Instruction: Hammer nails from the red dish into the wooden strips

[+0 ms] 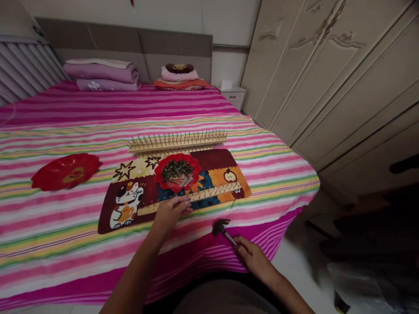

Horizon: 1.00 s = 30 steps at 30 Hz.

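My right hand [252, 255] is wrapped round the handle of a claw hammer [221, 227], its dark head low over the near side of the bed. At a narrow wooden strip [149, 210] my left hand [173, 211] has its fingers pressed together; whatever they pinch is too small to make out. Nails [225, 188] stand in a row along the strip's right part. Just behind it, a red scalloped dish [158, 176] holds a heap of loose nails [176, 171]. Strip and dish lie on a cat-patterned mat [108, 213].
Farther back lie wooden strips [176, 143] bristling with upright nails. A second red dish [67, 172] sits to the left on the striped bed [49, 226]. Folded bedding [101, 74] is stacked by the headboard [121, 41]. A wardrobe [314, 74] stands along the right.
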Each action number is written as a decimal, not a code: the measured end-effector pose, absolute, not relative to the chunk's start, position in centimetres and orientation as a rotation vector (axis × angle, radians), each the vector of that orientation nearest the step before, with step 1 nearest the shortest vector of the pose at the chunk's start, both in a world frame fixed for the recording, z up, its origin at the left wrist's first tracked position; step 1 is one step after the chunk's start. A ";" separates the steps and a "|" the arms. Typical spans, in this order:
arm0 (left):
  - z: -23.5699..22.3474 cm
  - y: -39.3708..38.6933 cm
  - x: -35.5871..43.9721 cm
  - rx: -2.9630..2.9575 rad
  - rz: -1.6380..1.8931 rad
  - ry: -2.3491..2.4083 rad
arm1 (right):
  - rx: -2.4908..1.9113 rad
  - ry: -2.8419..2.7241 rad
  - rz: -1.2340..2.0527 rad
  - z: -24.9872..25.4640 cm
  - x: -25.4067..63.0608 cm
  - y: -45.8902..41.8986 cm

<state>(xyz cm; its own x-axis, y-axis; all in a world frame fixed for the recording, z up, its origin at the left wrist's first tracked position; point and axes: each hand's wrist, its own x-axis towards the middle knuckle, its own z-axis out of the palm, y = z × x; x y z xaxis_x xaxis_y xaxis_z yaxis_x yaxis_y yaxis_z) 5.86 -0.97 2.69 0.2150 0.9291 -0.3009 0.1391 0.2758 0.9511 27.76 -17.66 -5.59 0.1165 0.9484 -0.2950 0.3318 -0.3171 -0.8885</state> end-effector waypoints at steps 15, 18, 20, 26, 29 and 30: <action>2.1 0.1 7.1 1.273 0.689 1.341 | -1.766 -1.284 1.185 -4.9 27.7 -17.7; 2.0 0.1 7.5 1.251 0.719 1.321 | -1.779 -1.294 1.177 -5.0 27.7 -17.7; 1.7 0.1 7.8 1.211 0.754 1.308 | -1.787 -1.295 1.165 -5.0 27.7 -17.7; 0.8 -0.3 8.3 1.083 0.843 1.297 | -1.776 -1.305 1.158 -5.2 27.7 -17.6; 0.3 -0.4 8.4 1.062 0.877 1.285 | -1.781 -1.325 1.156 -5.2 27.8 -17.7; 0.1 -0.4 8.5 1.064 0.884 1.283 | -1.780 -1.335 1.155 -5.2 27.8 -17.8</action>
